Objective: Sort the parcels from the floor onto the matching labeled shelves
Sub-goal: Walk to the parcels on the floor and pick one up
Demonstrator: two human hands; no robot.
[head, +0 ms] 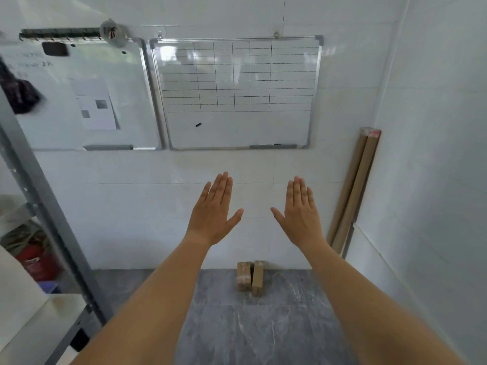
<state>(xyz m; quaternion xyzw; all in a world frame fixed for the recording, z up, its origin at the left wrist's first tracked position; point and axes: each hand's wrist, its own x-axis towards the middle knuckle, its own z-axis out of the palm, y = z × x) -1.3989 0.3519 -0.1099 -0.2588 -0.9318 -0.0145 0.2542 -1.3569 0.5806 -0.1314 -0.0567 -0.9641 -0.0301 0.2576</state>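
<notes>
- We are holding our left hand (213,214) and right hand (299,213) out flat at arm's length, fingers together, thumbs spread, backs facing us; both are gripping nothing.
- We are looking past them to two small brown parcels (250,278), which are standing on edge, touching side by side, on the grey marbled floor (263,325) against the foot of the white wall; the left one is showing bands of clear tape.
- We are judging them light and stiff, taped cardboard, easy to pinch across the narrow faces one per hand; the tape may be slick.
- We are reading no label on either parcel from here.
- We are seeing a metal shelf frame (42,214) at our left, its labels out of sight.
- We are facing two whiteboards (237,127) on the wall, one ruled in a blank grid, the other carrying writing too blurred to read.
- Cardboard tubes (353,188) are leaning in the right corner.
</notes>
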